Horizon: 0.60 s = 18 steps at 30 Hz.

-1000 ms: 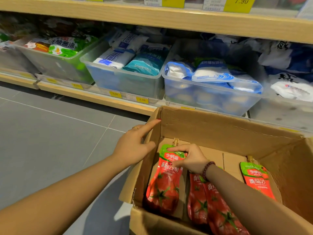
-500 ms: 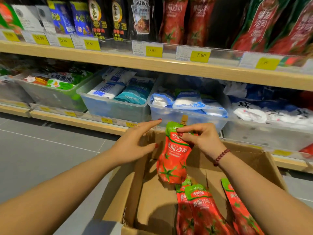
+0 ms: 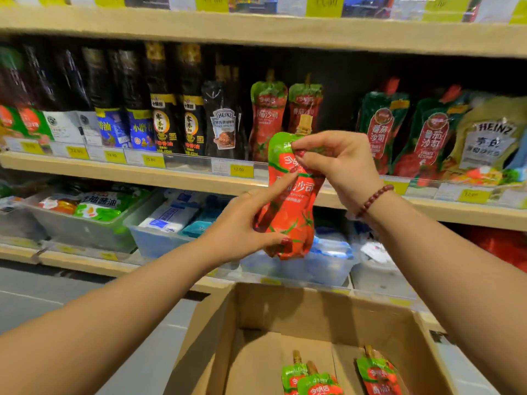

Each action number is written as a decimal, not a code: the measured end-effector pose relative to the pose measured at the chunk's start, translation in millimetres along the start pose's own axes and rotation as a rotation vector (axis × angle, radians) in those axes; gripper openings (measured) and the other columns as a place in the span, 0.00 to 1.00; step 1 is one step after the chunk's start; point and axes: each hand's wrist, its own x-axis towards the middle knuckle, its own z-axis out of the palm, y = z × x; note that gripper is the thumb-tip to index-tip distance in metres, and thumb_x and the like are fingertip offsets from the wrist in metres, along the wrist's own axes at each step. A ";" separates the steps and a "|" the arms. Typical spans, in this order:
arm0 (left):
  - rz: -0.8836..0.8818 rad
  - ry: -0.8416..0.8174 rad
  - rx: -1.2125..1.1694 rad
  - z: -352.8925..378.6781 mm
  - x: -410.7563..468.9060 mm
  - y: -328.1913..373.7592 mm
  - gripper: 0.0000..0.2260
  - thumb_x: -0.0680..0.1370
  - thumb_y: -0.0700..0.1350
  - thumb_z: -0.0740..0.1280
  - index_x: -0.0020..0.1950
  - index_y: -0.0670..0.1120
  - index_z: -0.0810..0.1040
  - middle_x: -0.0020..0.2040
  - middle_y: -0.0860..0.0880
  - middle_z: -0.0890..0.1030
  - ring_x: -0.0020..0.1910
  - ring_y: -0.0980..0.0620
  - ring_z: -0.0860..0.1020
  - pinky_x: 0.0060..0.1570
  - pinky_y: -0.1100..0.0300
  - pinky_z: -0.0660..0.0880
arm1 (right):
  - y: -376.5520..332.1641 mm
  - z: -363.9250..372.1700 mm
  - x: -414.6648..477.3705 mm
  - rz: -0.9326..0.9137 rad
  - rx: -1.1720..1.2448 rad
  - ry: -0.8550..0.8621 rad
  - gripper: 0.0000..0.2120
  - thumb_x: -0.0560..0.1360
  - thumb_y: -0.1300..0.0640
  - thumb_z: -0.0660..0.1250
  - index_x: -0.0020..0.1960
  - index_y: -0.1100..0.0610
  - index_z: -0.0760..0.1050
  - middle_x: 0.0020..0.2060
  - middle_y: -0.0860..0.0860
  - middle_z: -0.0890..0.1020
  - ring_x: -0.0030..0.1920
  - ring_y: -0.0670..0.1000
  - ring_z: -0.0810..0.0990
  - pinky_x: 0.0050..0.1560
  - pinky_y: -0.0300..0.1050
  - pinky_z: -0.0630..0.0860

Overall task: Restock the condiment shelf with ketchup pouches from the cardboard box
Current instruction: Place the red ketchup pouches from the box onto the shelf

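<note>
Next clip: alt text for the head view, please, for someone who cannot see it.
A person holds a red ketchup pouch in both hands before a condiment shelf: the right hand pinches its green top, the left hand holds its lower half. Two matching pouches stand on the shelf behind it, and spare pouches lie in the open cardboard box below.

The right hand (image 3: 342, 163) is wearing a bracelet (image 3: 373, 199) of round dark-red beads at the wrist. The left hand (image 3: 242, 223) is wearing a thin gold-coloured ring (image 3: 249, 193), and the nails (image 3: 286, 241) of both hands are showing dark-red polish. Both forearms (image 3: 128, 309) are showing bare.
</note>
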 end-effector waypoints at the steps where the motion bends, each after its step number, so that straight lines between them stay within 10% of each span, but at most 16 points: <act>1: 0.009 0.007 -0.005 -3.8 6.4 2.7 0.41 0.68 0.46 0.76 0.71 0.68 0.56 0.66 0.59 0.70 0.64 0.58 0.72 0.57 0.53 0.76 | -3.5 -1.6 5.3 0.004 0.009 0.006 0.12 0.69 0.73 0.68 0.47 0.59 0.81 0.40 0.53 0.83 0.41 0.47 0.82 0.42 0.39 0.78; 5: 0.014 0.017 -0.080 -11.1 26.5 6.4 0.41 0.66 0.42 0.78 0.69 0.69 0.61 0.60 0.75 0.68 0.60 0.63 0.74 0.53 0.60 0.78 | -6.7 -3.4 20.0 0.051 0.026 0.039 0.09 0.70 0.70 0.68 0.42 0.57 0.81 0.41 0.52 0.83 0.43 0.47 0.83 0.39 0.38 0.78; 18: -0.003 0.174 -0.266 -23.2 57.4 -10.8 0.42 0.63 0.33 0.78 0.65 0.69 0.67 0.61 0.70 0.70 0.56 0.70 0.74 0.45 0.70 0.76 | 22.3 -22.5 37.3 0.062 0.022 0.086 0.09 0.73 0.61 0.69 0.50 0.49 0.78 0.49 0.52 0.82 0.51 0.49 0.81 0.48 0.43 0.79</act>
